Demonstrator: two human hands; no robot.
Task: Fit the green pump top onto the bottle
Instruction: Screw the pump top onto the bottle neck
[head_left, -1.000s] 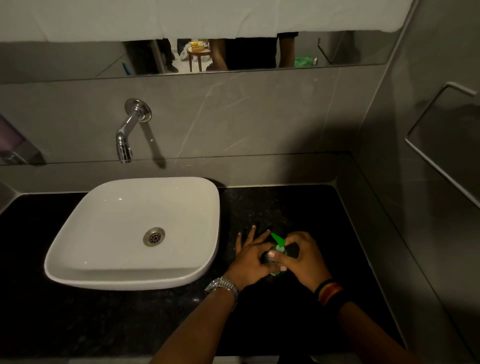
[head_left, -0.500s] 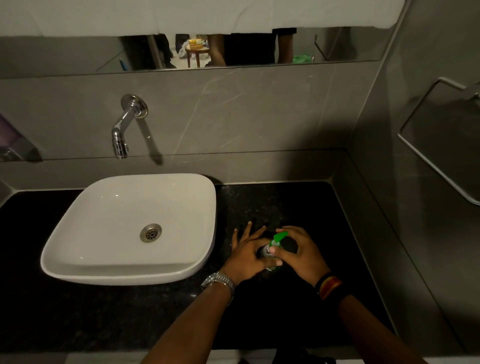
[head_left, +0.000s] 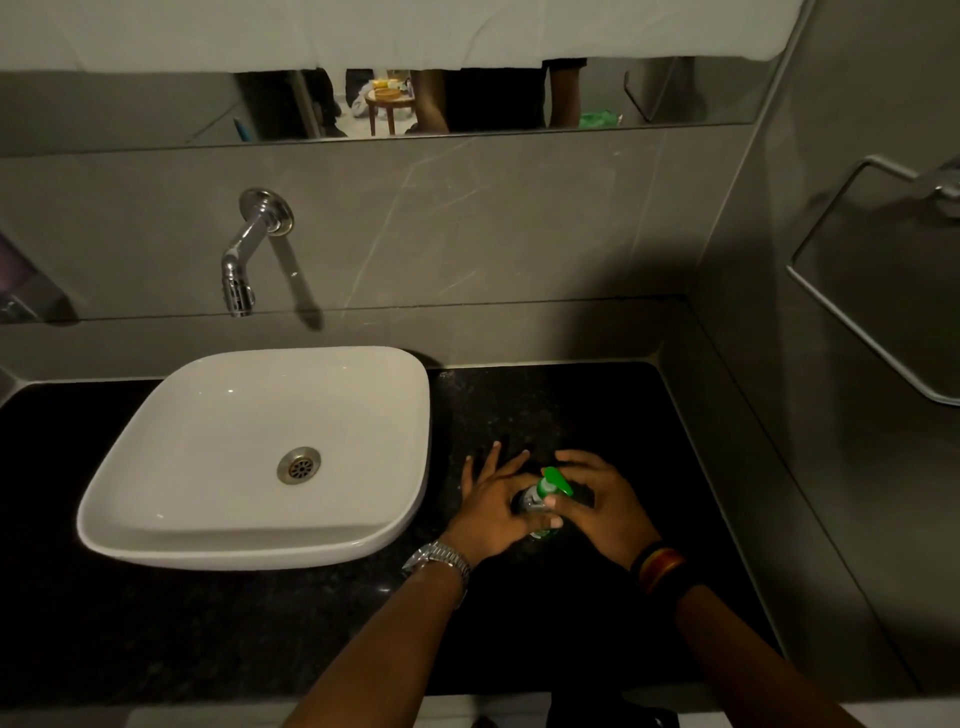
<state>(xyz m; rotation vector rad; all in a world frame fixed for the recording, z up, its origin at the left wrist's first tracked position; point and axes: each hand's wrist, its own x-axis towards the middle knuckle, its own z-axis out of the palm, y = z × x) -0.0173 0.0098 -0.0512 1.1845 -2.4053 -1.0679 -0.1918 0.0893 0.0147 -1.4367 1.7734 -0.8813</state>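
A small clear bottle (head_left: 531, 502) stands on the black counter (head_left: 545, 410), right of the sink. The green pump top (head_left: 557, 482) sits at the bottle's neck, its nozzle pointing right and away from me. My left hand (head_left: 493, 506) wraps the bottle from the left, with some fingers spread out above it. My right hand (head_left: 597, 501) grips the pump top's collar from the right, thumb and fingers pinched around it. Most of the bottle's body is hidden by both hands.
A white basin (head_left: 260, 452) takes up the counter's left half, under a chrome wall tap (head_left: 244, 260). A grey tiled wall closes the right side and carries a metal towel rail (head_left: 857, 291). A mirror strip (head_left: 467, 98) runs above the backsplash.
The pump nozzle has swung from pointing up-left to pointing right as my right hand turned it. Both hands stay on the bottle in the same spot.
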